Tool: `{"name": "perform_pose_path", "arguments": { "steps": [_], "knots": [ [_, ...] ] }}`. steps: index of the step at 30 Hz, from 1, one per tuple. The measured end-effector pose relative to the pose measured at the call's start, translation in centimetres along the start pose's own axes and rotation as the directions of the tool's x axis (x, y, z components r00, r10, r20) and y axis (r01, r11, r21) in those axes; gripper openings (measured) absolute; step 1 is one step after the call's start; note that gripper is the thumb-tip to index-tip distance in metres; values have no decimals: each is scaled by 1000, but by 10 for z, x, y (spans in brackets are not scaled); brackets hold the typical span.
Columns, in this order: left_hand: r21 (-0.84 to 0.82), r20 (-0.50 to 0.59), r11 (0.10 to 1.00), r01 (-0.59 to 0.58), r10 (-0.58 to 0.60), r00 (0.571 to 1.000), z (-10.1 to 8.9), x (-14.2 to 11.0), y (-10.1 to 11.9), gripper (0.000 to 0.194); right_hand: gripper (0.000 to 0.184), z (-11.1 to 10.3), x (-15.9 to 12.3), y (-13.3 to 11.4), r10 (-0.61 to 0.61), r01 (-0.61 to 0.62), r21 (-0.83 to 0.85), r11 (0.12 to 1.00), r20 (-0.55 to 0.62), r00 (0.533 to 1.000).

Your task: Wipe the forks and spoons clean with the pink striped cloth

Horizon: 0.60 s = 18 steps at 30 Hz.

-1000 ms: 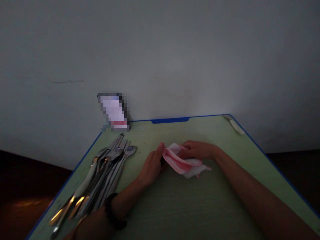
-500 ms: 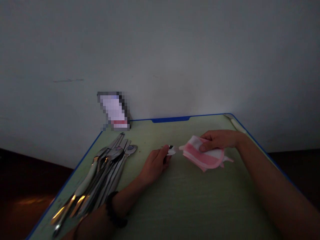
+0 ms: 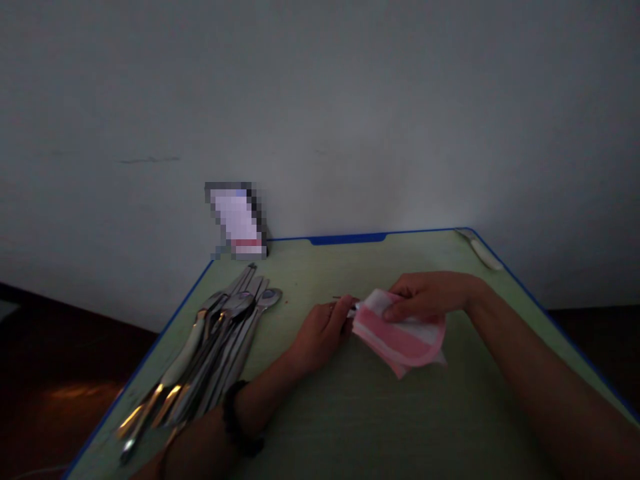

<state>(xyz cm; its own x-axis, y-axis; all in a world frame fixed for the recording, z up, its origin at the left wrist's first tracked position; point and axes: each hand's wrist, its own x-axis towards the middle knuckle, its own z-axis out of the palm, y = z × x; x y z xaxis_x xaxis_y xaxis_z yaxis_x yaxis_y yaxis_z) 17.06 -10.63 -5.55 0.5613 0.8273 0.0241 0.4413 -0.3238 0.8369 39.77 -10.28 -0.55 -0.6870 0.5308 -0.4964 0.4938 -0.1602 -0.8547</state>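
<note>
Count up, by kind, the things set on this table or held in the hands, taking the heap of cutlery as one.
Cloth: 1, in the right hand
Shiny thing: 1, mostly hidden, in the left hand
Phone: 1
Cutlery heap: 1, its pieces too overlapped to number
White-handled utensil: 1
Total: 5

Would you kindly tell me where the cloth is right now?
In the head view, the cloth is just right of centre, held in the right hand, beside the left hand.
</note>
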Motion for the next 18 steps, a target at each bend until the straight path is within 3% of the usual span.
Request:
{"name": "perform_pose_path", "arguments": {
  "steps": [11, 18],
  "knots": [
    [20, -25, 999, -26, 26, 999, 1, 2, -3, 37, 39, 14, 25, 0, -35, -25, -250, 968, -233, 972],
    [5, 18, 1000, -24, 24, 1000, 4, -1, 2, 39, 41, 5, 18, 7, -16, -5, -195, 981, -108, 994]
  ]
}}
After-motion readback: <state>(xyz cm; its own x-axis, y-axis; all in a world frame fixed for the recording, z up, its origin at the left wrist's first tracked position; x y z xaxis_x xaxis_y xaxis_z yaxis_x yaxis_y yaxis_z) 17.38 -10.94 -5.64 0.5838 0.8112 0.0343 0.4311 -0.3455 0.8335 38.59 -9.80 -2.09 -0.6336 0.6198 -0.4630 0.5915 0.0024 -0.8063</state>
